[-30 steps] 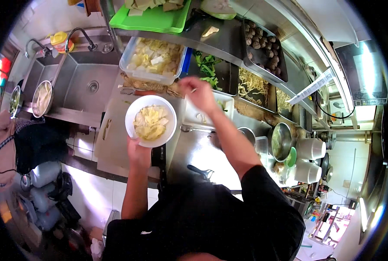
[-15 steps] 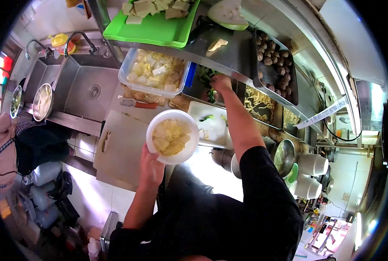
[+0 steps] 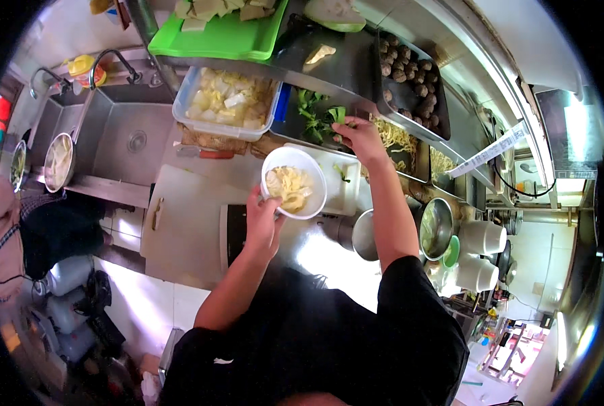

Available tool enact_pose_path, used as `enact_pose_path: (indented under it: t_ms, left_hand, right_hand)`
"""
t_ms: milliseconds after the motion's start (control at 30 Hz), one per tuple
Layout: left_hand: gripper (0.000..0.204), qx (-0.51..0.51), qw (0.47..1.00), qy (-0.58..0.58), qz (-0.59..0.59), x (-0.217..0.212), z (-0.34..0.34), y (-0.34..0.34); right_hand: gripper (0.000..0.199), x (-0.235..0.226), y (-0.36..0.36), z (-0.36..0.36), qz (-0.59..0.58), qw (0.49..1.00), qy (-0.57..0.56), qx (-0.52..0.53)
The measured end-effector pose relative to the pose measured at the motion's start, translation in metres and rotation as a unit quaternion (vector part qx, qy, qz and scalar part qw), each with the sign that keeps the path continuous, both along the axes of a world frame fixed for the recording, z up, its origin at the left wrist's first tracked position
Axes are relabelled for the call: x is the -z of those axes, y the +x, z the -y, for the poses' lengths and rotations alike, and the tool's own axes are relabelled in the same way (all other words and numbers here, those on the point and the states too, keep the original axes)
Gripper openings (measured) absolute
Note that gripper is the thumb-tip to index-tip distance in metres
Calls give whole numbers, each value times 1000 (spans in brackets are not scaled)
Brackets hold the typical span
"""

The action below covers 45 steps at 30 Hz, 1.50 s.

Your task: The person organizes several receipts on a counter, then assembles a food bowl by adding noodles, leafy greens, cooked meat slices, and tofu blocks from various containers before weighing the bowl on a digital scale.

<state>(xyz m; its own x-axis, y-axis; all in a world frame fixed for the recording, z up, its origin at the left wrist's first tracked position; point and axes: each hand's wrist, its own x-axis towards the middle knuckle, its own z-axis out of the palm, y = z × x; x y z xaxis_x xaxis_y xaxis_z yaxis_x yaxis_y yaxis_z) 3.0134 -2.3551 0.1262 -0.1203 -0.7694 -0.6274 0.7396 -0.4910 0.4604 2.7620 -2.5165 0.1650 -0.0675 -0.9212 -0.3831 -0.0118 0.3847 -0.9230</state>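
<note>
My left hand [image 3: 263, 220] grips the rim of a white bowl [image 3: 317, 181], its thumb over the edge. Pale yellow cut pieces [image 3: 290, 188], perhaps cabbage, lie inside. Above and to the right, my right hand [image 3: 364, 140] pinches a green leaf [image 3: 338, 116] between thumb and fingers. More leafy greens [image 3: 310, 108] rest just left of it in a dark metal tray [image 3: 288, 128]. Between the hands, a white tray [image 3: 349, 196] holds a few green scraps, partly hidden by the bowl.
A clear plastic tub [image 3: 224, 128] of pale chopped vegetable stands left of the greens. Above runs a metal shelf [image 3: 342, 84] with green trays [image 3: 210, 44] and a tray of brown balls [image 3: 410, 71]. A sink [image 3: 122, 145] and another person [image 3: 51, 227] are at left.
My right hand has drawn back from the dark tray with a green leaf. My left hand has moved the bowl rightward and slightly up, closer to the right hand.
</note>
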Motion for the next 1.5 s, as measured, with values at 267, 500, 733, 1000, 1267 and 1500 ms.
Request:
enact_pose_path:
  t_ms: [267, 500, 733, 1000, 1267, 1500]
  left_hand:
    - [68, -29, 997, -45, -56, 32, -10, 5]
    - [65, -76, 976, -154, -136, 40, -13, 21]
    - [63, -81, 975, -169, -121, 39, -9, 30]
    - [66, -120, 981, -149, -46, 32, -21, 62]
    - [62, -99, 983, -142, -58, 21, -15, 54]
    - [64, -68, 978, -165, -106, 20, -12, 54]
  right_hand:
    - [17, -54, 52, -89, 89, 992, -26, -90]
    - [26, -33, 88, -102, -212, 951, -129, -185]
    - [33, -14, 118, -101, -401, 808, -261, -344]
    - [30, 47, 62, 13, -455, 866, -151, -142]
    - [23, 144, -24, 80, -702, 642, -87, -296]
    - [19, 82, -18, 29, -311, 942, -124, -22]
